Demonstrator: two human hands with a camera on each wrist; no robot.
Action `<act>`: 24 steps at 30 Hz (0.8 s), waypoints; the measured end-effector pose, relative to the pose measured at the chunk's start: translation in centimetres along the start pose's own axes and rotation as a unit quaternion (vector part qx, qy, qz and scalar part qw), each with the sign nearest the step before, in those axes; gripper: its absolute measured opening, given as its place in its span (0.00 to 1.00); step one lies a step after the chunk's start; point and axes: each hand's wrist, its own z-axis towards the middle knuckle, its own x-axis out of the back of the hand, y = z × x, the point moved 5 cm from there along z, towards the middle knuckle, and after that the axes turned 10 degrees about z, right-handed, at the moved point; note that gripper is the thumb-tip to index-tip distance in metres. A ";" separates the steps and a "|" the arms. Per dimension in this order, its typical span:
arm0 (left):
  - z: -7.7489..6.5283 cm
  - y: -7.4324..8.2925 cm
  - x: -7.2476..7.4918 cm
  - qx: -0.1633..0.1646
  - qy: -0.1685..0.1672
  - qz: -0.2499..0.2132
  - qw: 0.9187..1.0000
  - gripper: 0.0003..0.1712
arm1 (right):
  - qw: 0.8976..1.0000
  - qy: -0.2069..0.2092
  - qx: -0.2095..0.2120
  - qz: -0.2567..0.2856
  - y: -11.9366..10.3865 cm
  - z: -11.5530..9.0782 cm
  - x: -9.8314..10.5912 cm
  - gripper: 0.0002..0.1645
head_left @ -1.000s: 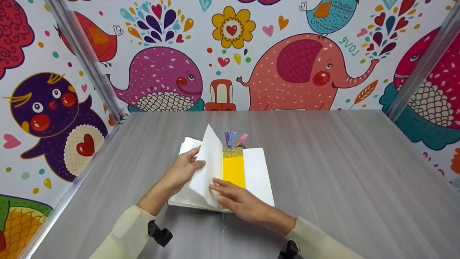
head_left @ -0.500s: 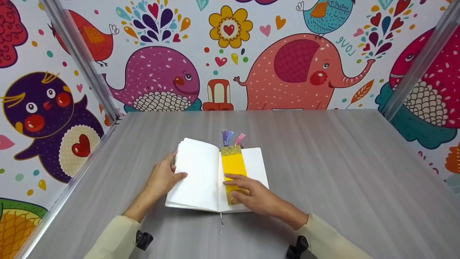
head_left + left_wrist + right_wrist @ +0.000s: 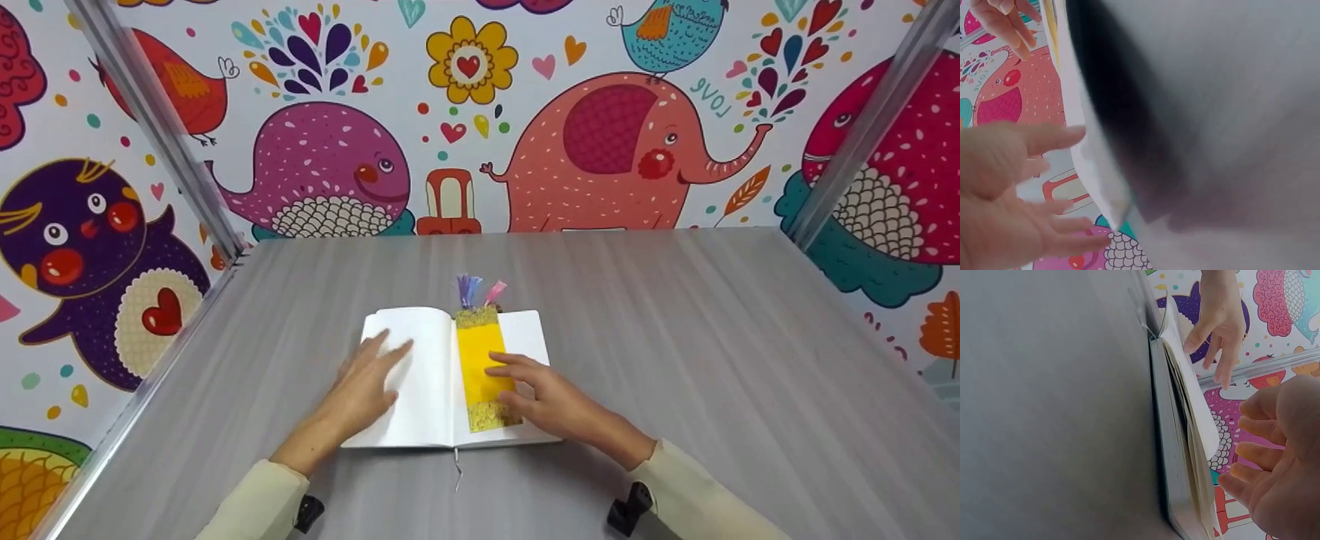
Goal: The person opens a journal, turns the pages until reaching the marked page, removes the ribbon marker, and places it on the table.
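An open notebook (image 3: 424, 375) with blank white pages lies on the table. On its right page rests a yellow bookmark (image 3: 478, 367) with gold patterned ends, purple-blue and pink tassels sticking out past the top edge. My left hand (image 3: 360, 390) is spread over the left page, fingers extended; the left wrist view shows its fingers close to the page edge, holding nothing. Above the bookmark's lower right side is my right hand (image 3: 551, 397), its fingers loosely bent and holding nothing in the right wrist view. A thin ribbon (image 3: 457, 469) hangs from the notebook's bottom edge.
The grey wood-grain table (image 3: 675, 322) spreads around the notebook. A wall (image 3: 465, 195) printed with cartoon animals stands behind it, with metal posts (image 3: 161, 127) at the corners. Dark wrist cameras (image 3: 630, 508) sit at both sleeves.
The left hand has turned a page over to the left, let go of it and moved above the left page. The right hand has shifted right, uncovering the bookmark's lower end.
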 end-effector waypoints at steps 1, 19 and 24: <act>0.0 0.3 -0.2 -0.015 -0.015 0.008 1.000 0.40 | 1.000 0.001 -0.001 0.000 0.1 0.0 0.1 0.24; -0.1 0.4 -3.1 -0.001 -0.163 0.003 0.987 0.39 | 0.999 0.039 0.020 -0.003 0.8 1.4 0.9 0.26; 0.2 0.5 -3.5 -0.001 -0.198 0.028 0.980 0.42 | 0.997 0.071 -0.037 0.008 1.1 2.2 1.2 0.30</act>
